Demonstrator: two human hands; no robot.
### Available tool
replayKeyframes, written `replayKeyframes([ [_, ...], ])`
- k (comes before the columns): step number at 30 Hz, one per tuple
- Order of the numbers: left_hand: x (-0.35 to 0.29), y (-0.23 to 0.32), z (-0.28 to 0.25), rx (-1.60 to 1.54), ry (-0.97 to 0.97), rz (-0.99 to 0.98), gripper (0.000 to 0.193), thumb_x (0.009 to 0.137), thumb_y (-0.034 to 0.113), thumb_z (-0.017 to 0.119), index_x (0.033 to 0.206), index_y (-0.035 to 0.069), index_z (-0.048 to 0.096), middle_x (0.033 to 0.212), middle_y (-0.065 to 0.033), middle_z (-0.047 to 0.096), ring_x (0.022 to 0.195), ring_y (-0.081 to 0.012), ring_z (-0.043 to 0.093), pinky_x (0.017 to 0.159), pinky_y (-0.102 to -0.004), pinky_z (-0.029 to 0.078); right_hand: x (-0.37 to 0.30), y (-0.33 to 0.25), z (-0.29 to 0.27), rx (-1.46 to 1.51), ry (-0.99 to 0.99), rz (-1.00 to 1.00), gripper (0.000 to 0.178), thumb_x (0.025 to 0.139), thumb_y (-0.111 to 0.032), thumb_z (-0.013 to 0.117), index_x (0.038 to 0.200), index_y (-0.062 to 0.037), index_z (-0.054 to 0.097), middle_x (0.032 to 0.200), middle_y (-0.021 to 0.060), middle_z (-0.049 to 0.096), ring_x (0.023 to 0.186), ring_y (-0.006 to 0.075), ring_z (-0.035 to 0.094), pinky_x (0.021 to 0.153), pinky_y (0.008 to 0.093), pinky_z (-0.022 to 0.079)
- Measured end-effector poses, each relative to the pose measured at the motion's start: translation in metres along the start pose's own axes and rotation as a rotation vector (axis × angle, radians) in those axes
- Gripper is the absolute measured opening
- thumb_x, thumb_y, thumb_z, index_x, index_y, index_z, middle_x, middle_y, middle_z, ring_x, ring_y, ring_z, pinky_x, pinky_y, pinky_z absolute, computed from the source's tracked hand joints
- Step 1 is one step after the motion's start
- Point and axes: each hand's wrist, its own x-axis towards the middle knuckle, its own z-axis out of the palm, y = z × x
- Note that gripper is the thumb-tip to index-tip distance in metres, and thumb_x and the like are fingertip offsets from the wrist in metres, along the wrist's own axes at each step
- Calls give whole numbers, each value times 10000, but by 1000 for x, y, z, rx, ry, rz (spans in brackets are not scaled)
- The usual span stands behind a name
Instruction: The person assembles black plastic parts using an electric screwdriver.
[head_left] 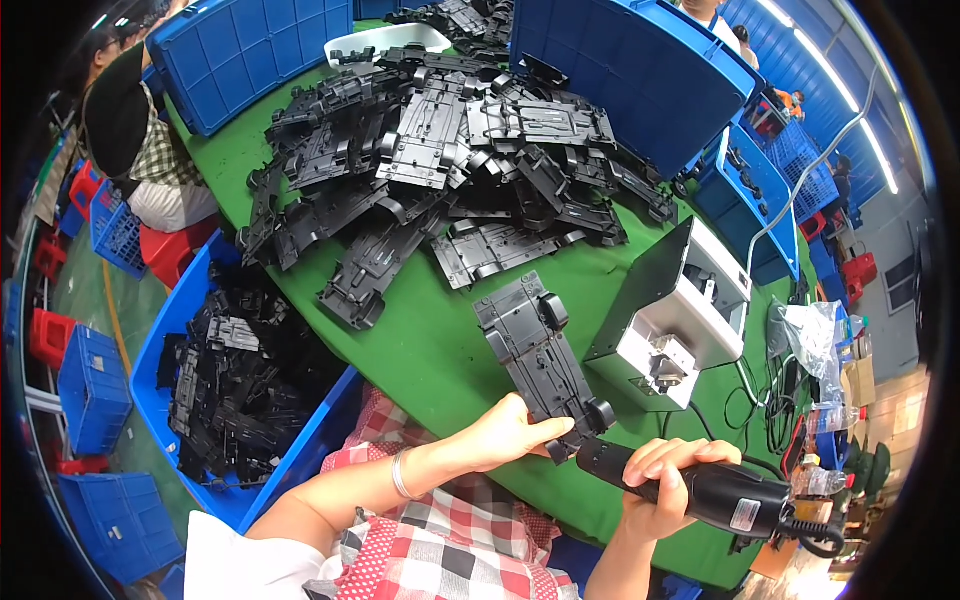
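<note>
My left hand (515, 432) grips the near end of a black plastic toy car chassis (535, 345), its thumb pressed on the top face. The chassis is tilted above the green tabletop, its far end pointing away from me. In my right hand (665, 485) is a black electric screwdriver (735, 497), fingers wrapped round its body and its cable trailing off to the right. The tool's nose reaches the chassis's near end, close to my left fingertips; whether the bit touches a screw is hidden.
A heap of black chassis (430, 130) covers the far part of the green table (420, 370). To the right stands a white-and-black box-shaped machine (650, 350). A blue bin (345, 400) full of black parts is at my left. Blue crates (640, 80) stand behind the heap.
</note>
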Motion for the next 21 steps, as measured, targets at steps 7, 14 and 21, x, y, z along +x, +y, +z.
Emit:
replayKeyframes([
  [7, 8, 5, 2, 8, 65, -3, 186, 874, 150, 545, 913, -29, 575, 833, -34, 602, 746, -93, 579, 634, -241, 511, -6, 9, -5, -84, -112, -1, 336, 744, 40, 594, 895, -43, 306, 606, 105, 511, 420, 210, 516, 414, 320, 477],
  [14, -13, 21, 4, 317, 58, 52, 366, 821, 351, 606, 757, -9, 588, 632, 8, 557, 561, -69, 509, 471, -248, 414, -9, -6, 2, -148, -205, -64, 271, 752, -27, 583, 926, -39, 377, 725, 134, 564, 518, 195, 555, 407, 281, 463],
  [21, 0, -24, 5, 114, 62, 72, 235, 781, 177, 662, 690, -29, 596, 627, -48, 576, 534, -122, 552, 465, -253, 471, -9, -26, 6, 52, -261, -9, 318, 730, 39, 619, 960, -26, 408, 676, 138, 537, 490, 218, 522, 470, 319, 469],
])
